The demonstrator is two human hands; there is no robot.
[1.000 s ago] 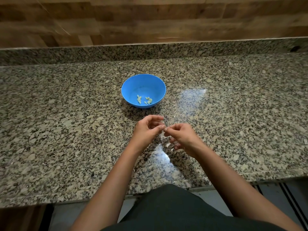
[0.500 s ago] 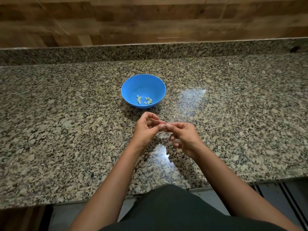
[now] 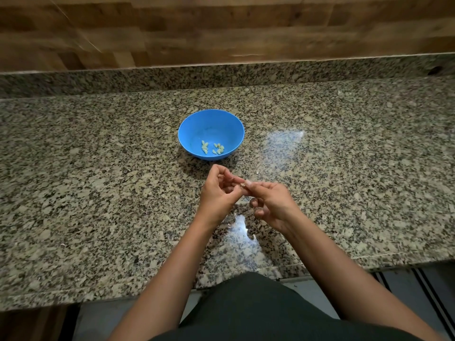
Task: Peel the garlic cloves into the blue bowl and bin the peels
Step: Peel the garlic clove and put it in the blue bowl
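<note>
Fingers (image 3: 257, 187) of left hand (image 3: 219, 193) and right hand (image 3: 273, 201) tight on one garlic clove (image 3: 242, 185)

Polished granite countertop (image 3: 98, 193): speckled grey/brown/blk, glossy, smooth, w/ bright patches of light glare. Same granite on upstand (image 3: 147, 77) at back, less shine. Wood-look wall (image 3: 221, 28) above: brown blocks, matt, grain visible. Blue bowl (image 3: 197, 124): plastic by the look, smooth, soft sheen inside. Peeled cloves (image 3: 213, 148) in it: pale yellow-green, smooth, bare. Pinched garlic clove (image 3: 242, 185): dry brownish skin, too small for more. Dark garment (image 3: 246, 311) at btm: cloth, matt.
</note>
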